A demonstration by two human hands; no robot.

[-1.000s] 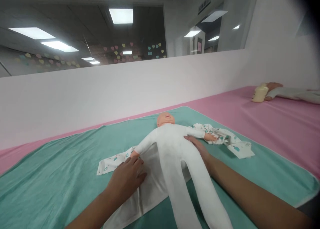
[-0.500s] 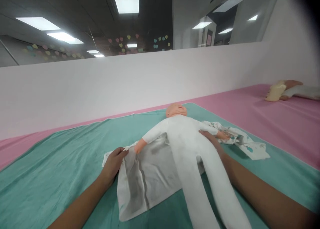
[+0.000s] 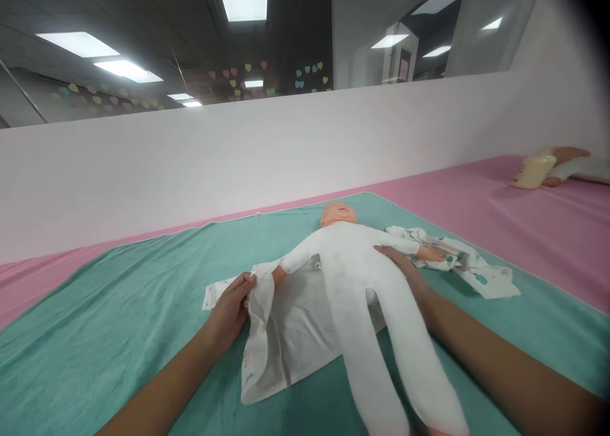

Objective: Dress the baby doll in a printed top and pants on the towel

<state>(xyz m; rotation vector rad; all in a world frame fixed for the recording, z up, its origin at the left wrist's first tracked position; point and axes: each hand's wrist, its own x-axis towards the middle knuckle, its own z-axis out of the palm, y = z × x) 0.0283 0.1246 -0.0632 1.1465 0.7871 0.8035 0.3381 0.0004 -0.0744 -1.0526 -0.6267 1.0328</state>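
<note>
1. From my end of the head feed, the doll [image 3: 350, 255] lies in the middle of the view, seemingly on its back, head away from me, legs toward me and arms spread.
2. The patterned garment [image 3: 309, 321] is open beneath its upper body, the plain white inside showing on my left.
3. My left hand [image 3: 232, 309] has thumb and fingers closed on the garment's near-left edge, lifting it so that it folds up beside the doll's arm.
4. My right hand [image 3: 403, 272] is against the doll's other flank, fingers fairly straight; the leg covers part of it, so I cannot tell whether it grips anything.
5. As far as I can judge, the laying-out is done: garment spread, doll on top. Neither front panel crosses the chest, and both doll hands show outside the sleeves, so the dressing looks barely begun.
6. Everything here rests on a wrinkled teal sheet [image 3: 143, 309], over a pink cover [image 3: 495, 210].
7. Far right, a pale yellow container [image 3: 534, 171] sits beside a second doll [image 3: 586, 168].
8. Behind is a white wall [image 3: 238, 153], with dark glass [image 3: 290, 29] above showing ceiling lights and heart-shaped stickers [image 3: 233, 72].
</note>
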